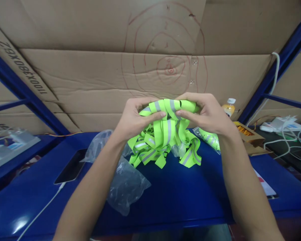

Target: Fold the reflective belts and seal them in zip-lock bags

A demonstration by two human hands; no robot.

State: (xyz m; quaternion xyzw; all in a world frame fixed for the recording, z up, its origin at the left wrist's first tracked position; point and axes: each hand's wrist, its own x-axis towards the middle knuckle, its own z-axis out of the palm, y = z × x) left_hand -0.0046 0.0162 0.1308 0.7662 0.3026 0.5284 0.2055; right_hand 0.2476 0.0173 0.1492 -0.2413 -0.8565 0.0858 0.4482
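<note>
Bright yellow-green reflective straps (168, 132) with grey stripes are bunched between my two hands above the blue table. My left hand (140, 115) grips the bundle from the left, its thumb pressed on the front of a strap. From the other side, my right hand (203, 112) pinches the bundle, the thumb lying near a small black mark on the band. Loose strap ends (150, 152) hang down and spread in a heap beneath. The fingers behind the straps are hidden.
Clear plastic bags (127, 185) lie left of the heap, beside a phone (71, 167) on a white cable. Farther right are a bagged bundle of straps (212, 139), a bottle (229, 107), an open carton (251, 135) and tangled cables (288, 134). Cardboard (95, 73) stands behind.
</note>
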